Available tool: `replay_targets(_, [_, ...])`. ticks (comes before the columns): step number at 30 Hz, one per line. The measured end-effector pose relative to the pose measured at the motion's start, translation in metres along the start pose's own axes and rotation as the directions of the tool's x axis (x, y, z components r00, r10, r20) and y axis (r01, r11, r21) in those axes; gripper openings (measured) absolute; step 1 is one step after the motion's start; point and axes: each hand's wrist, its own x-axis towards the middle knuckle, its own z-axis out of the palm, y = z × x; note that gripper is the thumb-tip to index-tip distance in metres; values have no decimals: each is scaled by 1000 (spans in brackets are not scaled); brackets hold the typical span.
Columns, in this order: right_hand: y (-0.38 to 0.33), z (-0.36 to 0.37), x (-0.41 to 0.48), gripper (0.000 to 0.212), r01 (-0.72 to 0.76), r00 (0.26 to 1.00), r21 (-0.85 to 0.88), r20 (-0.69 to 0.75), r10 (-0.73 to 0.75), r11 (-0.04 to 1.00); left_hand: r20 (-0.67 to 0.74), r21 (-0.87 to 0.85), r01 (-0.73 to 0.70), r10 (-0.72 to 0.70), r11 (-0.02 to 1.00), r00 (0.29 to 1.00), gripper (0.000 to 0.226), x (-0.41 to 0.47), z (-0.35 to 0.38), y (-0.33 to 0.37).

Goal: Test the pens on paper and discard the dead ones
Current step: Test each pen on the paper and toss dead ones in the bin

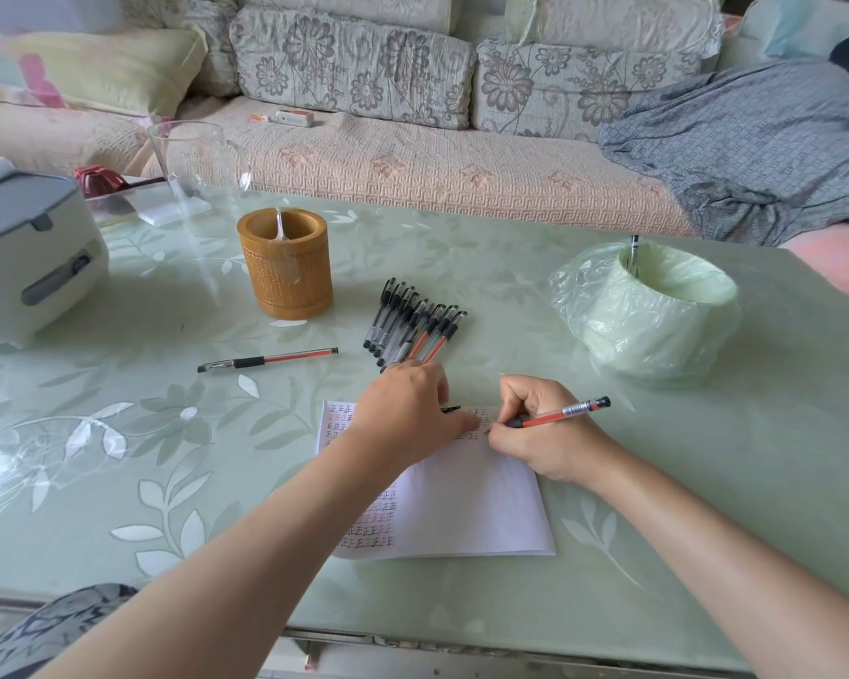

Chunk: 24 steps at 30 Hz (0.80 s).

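My right hand grips a red gel pen with its tip down on the white paper, which carries rows of small written marks. My left hand rests palm down on the sheet's upper part, and a black pen cap pokes out from under its fingers. Just beyond it lies a fanned pile of several capped pens. One uncapped red pen lies apart to the left. A small bin lined with a pale green bag stands at the right with one pen upright inside.
A bamboo pen holder stands behind the pile. Farther left are a clear glass jug and a white and grey appliance. The green floral table ends at a sofa holding cushions and a grey blanket.
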Motion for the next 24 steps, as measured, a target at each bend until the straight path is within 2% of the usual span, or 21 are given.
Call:
replay_targets(11, [8, -1, 1, 22, 30, 999, 6, 45, -30, 1000, 9, -14, 4, -4, 1000, 1000, 44, 0, 1, 0])
replay_targets(24, [7, 1, 1, 18, 36, 999, 30, 5, -37, 999, 5, -12, 3, -3, 1000, 1000, 45, 0, 0, 0])
